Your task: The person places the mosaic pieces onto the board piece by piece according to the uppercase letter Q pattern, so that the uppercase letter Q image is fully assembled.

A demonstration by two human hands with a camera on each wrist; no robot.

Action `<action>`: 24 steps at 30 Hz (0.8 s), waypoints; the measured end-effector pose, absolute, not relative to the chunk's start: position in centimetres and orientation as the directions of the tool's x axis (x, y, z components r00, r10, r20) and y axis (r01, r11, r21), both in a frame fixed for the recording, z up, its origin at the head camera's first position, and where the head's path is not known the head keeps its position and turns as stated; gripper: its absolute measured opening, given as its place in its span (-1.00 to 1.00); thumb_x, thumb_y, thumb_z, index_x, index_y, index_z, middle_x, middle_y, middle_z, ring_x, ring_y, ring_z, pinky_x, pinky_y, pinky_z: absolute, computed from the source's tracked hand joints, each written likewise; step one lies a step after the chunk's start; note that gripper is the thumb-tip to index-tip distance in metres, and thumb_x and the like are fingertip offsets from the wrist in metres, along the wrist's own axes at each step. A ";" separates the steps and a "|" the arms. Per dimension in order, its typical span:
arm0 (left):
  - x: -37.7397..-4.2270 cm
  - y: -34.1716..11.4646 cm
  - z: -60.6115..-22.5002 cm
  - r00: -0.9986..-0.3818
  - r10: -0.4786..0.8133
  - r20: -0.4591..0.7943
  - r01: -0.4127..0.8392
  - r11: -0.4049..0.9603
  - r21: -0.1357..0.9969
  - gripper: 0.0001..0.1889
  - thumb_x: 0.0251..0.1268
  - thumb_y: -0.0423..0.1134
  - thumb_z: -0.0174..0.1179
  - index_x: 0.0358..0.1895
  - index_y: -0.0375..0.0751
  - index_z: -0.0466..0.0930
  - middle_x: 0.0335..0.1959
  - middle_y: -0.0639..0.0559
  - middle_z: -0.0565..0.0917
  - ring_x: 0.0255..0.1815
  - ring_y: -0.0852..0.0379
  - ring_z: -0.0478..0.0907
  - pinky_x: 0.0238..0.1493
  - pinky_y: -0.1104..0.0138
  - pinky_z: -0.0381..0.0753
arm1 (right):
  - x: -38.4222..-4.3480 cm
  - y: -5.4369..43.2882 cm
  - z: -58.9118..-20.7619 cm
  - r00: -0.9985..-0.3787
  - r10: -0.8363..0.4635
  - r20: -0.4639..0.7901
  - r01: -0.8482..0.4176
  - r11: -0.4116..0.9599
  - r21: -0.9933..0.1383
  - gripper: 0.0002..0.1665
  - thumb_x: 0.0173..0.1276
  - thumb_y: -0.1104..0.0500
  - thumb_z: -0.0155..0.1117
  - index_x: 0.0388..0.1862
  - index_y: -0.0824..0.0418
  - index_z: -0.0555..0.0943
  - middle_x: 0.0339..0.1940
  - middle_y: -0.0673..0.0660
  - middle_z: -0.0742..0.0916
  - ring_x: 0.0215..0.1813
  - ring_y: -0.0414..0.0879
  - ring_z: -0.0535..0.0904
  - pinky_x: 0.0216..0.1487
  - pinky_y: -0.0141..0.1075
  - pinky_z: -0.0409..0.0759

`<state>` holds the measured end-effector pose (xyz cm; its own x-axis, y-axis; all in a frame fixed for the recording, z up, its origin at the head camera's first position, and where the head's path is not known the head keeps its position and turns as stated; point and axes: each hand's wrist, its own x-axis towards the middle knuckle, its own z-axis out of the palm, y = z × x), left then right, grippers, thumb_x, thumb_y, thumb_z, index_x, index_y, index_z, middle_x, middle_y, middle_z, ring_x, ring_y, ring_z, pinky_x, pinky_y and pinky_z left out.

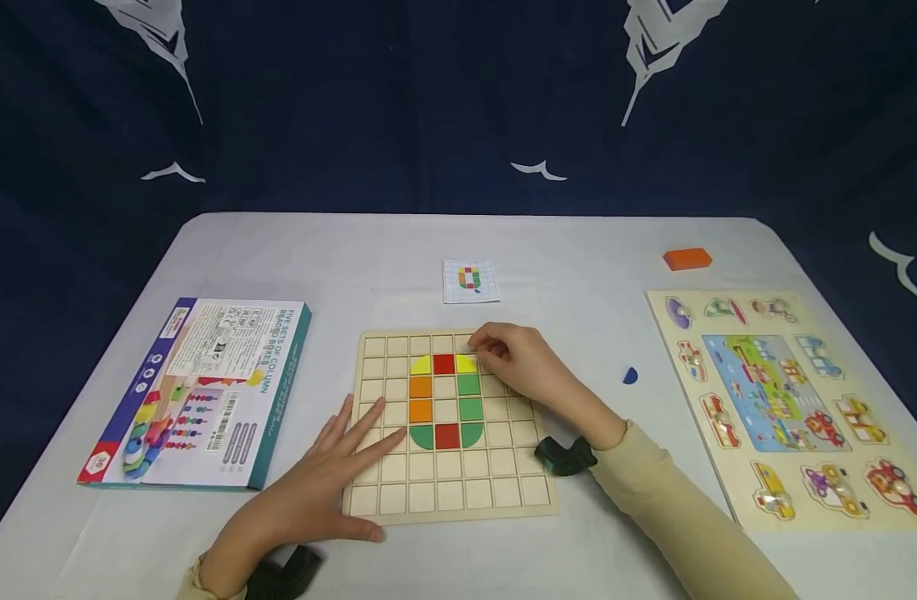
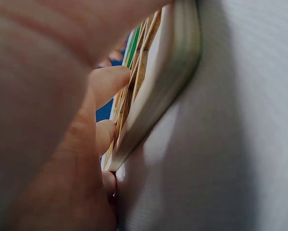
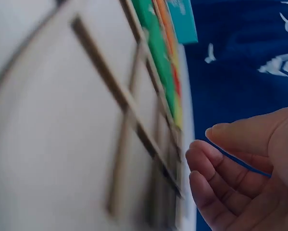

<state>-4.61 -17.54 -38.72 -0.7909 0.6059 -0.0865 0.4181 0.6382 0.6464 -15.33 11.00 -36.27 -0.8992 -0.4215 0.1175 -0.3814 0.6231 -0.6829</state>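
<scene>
A wooden grid board lies in front of me, with a ring of coloured tiles set in its cells. Yellow rounded corner pieces and a red square form the top. Orange squares run down the left side, green squares down the right. Green rounded corners flank another red square below. My left hand rests with fingers spread over the board's left edge. Beside the upper right yellow corner, my right hand hovers, fingers loosely bent; its wrist view shows nothing between thumb and fingers.
A small pattern card lies behind the board. A blue rounded piece sits on the white table to the right, near a picture puzzle board. An orange block lies at the back right, a toy box at left.
</scene>
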 end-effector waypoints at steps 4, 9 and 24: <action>-4.6 -17.5 -38.8 -0.792 0.605 -0.085 0.413 0.633 0.655 0.15 -0.45 0.06 0.57 0.44 0.14 0.16 0.51 0.06 -0.20 0.44 -0.09 -0.53 0.33 -0.07 -0.33 | -14.6 13.7 -35.1 -0.918 -0.367 0.149 -0.365 0.638 -0.678 -0.83 0.27 0.39 0.21 -0.17 0.33 0.64 -0.31 0.10 0.69 -0.31 -0.08 0.55 -0.26 -0.24 0.55; -4.7 -17.6 -38.8 -0.795 0.600 -0.090 0.406 0.636 0.656 0.15 -0.45 0.08 0.57 0.44 0.15 0.16 0.51 0.08 -0.20 0.44 -0.08 -0.53 0.33 -0.07 -0.33 | -13.3 18.4 -34.3 -0.930 -0.300 0.214 -0.365 0.678 -0.638 -0.82 0.25 0.44 0.20 -0.17 0.36 0.63 -0.23 0.18 0.71 -0.21 0.02 0.61 -0.18 -0.13 0.58; -4.6 -17.6 -38.9 -0.794 0.601 -0.089 0.409 0.638 0.652 0.16 -0.44 0.06 0.58 0.44 0.18 0.14 0.51 0.08 -0.19 0.44 -0.07 -0.54 0.34 -0.05 -0.34 | -9.4 24.3 -35.6 -1.000 0.008 0.029 -0.012 0.773 -0.635 -0.58 0.24 0.42 0.17 0.10 0.46 0.50 0.10 0.44 0.50 0.11 0.31 0.40 0.02 0.14 0.43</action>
<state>-4.61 -17.59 -38.88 -0.7945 0.6007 -0.0893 0.4093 0.6383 0.6519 -9.41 24.34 -35.57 -0.9995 0.0078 0.0291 -0.0125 0.7725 -0.6349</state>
